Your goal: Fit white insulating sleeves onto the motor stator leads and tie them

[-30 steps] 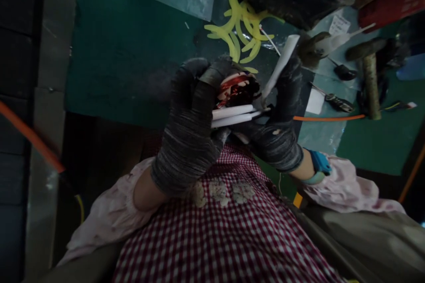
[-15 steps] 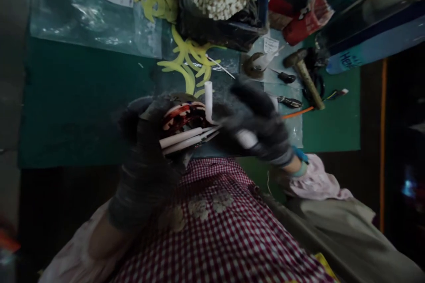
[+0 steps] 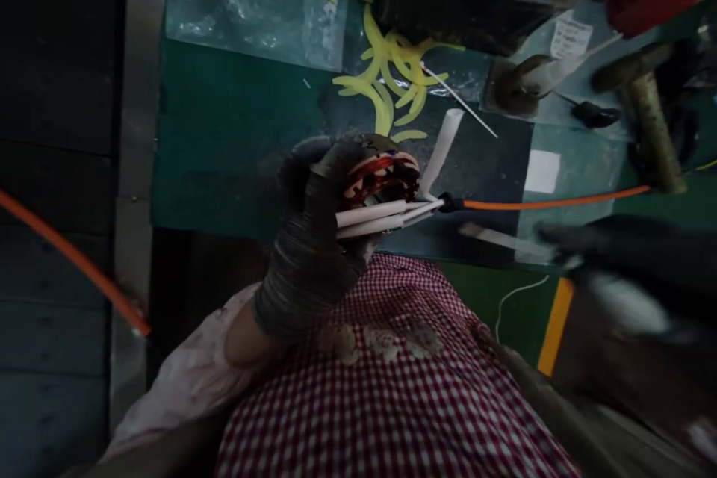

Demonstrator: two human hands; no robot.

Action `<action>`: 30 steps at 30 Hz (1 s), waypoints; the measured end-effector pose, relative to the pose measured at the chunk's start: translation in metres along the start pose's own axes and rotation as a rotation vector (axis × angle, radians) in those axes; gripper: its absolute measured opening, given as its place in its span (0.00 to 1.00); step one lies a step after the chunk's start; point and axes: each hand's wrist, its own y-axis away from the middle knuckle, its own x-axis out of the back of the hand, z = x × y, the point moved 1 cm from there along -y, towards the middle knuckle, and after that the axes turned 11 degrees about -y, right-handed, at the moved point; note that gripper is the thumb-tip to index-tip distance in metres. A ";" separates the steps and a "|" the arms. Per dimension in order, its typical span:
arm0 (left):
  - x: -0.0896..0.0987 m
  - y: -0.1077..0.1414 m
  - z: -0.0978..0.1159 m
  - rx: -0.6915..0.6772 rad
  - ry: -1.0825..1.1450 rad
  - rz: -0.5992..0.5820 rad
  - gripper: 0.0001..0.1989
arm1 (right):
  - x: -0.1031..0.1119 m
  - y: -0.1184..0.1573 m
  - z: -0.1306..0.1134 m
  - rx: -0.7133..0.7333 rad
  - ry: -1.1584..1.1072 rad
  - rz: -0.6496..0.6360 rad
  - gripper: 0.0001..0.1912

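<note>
My left hand, in a dark grey glove, is closed around a motor stator with reddish copper windings. White sleeved leads run from the stator to a black joint on an orange cable. One wider white sleeve sticks up beside it. At the right, my gloved right hand is smeared by motion. A long pale blade-like strip reaches left from its fingers, seemingly part of a tool; its kind is too blurred to tell.
Yellow curved strips and a thin white stick lie behind the stator. Further back stands a dark bin of white pieces. A hammer and a black-handled screwdriver lie at the right. Plastic bags cover the back left.
My right hand has moved away from the leads to the right, uncovering the black joint and orange cable. The dark-handled tool has gone from its spot on the table. The view has shifted left.
</note>
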 end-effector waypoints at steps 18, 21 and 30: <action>-0.005 0.005 -0.003 -0.052 0.072 0.046 0.39 | -0.035 -0.073 -0.051 0.463 -0.261 -0.154 0.32; -0.004 0.005 -0.002 -0.045 0.043 0.046 0.39 | -0.034 -0.076 -0.050 0.475 -0.249 -0.206 0.29; 0.001 0.003 0.001 -0.008 0.022 0.004 0.36 | -0.028 -0.077 -0.047 0.455 -0.297 -0.225 0.30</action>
